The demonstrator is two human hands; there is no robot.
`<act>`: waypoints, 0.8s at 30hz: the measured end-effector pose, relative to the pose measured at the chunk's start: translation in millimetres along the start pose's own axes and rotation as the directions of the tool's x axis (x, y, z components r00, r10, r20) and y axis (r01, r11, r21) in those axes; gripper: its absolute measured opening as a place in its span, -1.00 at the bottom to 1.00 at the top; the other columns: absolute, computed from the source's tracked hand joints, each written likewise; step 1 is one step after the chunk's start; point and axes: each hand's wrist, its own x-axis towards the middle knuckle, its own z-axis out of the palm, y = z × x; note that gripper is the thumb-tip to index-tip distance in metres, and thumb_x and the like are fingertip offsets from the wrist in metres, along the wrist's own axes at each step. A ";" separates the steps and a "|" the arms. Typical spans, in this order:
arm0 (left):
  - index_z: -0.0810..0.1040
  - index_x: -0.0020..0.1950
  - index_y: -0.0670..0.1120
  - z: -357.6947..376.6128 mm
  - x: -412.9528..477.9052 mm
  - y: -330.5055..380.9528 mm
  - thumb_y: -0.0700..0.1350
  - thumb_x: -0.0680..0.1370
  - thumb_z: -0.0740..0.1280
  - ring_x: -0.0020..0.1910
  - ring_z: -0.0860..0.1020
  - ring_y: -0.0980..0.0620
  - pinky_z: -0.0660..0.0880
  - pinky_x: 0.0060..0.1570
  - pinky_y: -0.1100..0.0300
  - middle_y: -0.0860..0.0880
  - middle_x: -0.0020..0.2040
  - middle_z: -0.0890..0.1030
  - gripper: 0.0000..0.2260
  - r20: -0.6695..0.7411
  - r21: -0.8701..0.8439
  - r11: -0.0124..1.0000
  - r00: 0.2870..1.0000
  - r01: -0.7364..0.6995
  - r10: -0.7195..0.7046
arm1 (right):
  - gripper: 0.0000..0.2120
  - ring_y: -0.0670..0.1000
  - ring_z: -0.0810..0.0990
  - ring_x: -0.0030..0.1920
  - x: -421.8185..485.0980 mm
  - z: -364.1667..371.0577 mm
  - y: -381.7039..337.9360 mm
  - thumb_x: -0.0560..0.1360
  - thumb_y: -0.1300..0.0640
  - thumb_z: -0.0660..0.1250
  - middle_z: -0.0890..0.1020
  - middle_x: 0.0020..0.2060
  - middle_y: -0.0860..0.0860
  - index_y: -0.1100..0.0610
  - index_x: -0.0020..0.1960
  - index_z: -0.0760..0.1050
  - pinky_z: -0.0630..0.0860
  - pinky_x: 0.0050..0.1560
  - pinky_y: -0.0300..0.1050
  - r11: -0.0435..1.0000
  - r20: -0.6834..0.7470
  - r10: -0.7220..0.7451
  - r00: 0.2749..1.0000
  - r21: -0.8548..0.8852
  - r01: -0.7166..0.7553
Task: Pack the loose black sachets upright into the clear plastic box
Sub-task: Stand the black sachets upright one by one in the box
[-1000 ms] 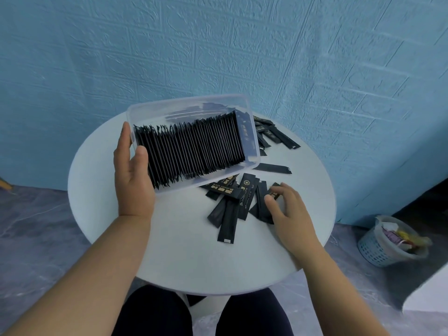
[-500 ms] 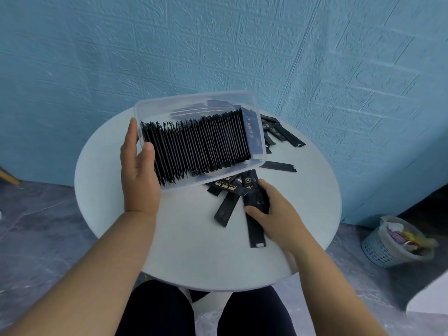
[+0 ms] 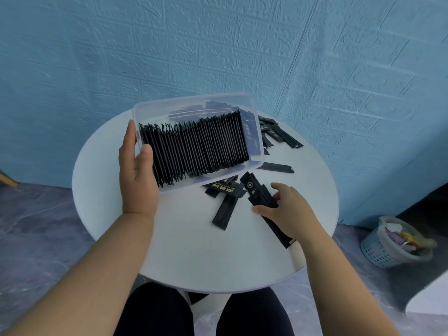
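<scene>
The left hand [image 3: 137, 175] gripped the left end of the clear box [image 3: 194, 104], thumb hooked over the near rim and fingers up the outer wall, holding the box tipped so its open top faced the person. The right hand [image 3: 288, 209] clasped a small bunch of sachets [image 3: 258, 192] between thumb and fingers, low over the white round table [image 3: 194, 258] and just near and right of the box. The bunch looked like two or three; the exact number could not be told. There was one box, holding a single packed row [image 3: 194, 146] of sachets standing on edge, too dense to count. About three loose sachets [image 3: 225, 207] lay at the box's near edge, one partly under it. One long sachet [image 3: 278, 232] stuck out from beneath the right hand toward the near right. A single sachet [image 3: 275, 167] lay alone right of the box, and a small heap [image 3: 281, 134] lay beyond it at the far right.
</scene>
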 end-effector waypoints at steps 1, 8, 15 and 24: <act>0.19 0.39 0.16 -0.2 0.1 -0.5 -0.15 0.65 0.13 0.23 0.26 0.55 0.17 0.21 0.57 0.33 0.26 0.30 -0.64 0.001 0.001 1.000 1.000 0.001 -0.001 | -0.49 0.01 0.52 0.01 0.1 -0.8 -0.9 0.41 -0.06 0.41 0.53 0.02 -0.02 0.04 0.30 0.37 0.44 -0.07 -0.14 1.000 0.013 -0.011 1.000 -0.004 0.011; 0.21 0.37 0.17 0.0 0.9 -2.2 -0.15 0.65 0.13 0.24 0.27 0.53 0.17 0.23 0.55 0.25 0.30 0.33 -0.65 0.003 0.006 1.000 1.000 0.004 -0.004 | -0.87 -0.04 0.45 -0.35 -8.1 -12.2 1.8 0.48 0.11 0.30 0.53 -0.27 0.00 0.10 -0.06 0.36 0.33 -0.38 -0.18 0.998 -0.007 -0.063 0.998 -0.008 0.063; 0.20 0.38 0.19 0.1 -0.2 -2.6 -0.14 0.65 0.13 0.23 0.26 0.55 0.16 0.23 0.57 0.31 0.24 0.33 -0.64 0.003 0.013 1.000 1.000 0.009 -0.009 | -0.91 -0.17 0.35 -0.57 -33.7 -35.6 -23.8 0.51 0.07 0.32 0.49 -0.49 -0.06 0.05 -0.10 0.42 0.28 -0.54 -0.32 0.895 0.089 -0.241 0.966 0.406 0.186; 0.25 0.30 0.31 0.5 1.4 -3.5 -0.03 0.57 0.13 0.29 0.29 0.45 0.20 0.34 0.39 0.31 0.27 0.34 -0.65 0.011 -0.018 1.000 1.000 0.016 -0.015 | -0.88 -0.03 0.41 -0.28 5.6 -15.0 -119.5 0.53 0.22 0.26 0.44 -0.29 0.04 0.05 0.02 0.42 0.40 -0.28 -0.30 0.593 -0.105 -0.322 0.941 0.752 0.287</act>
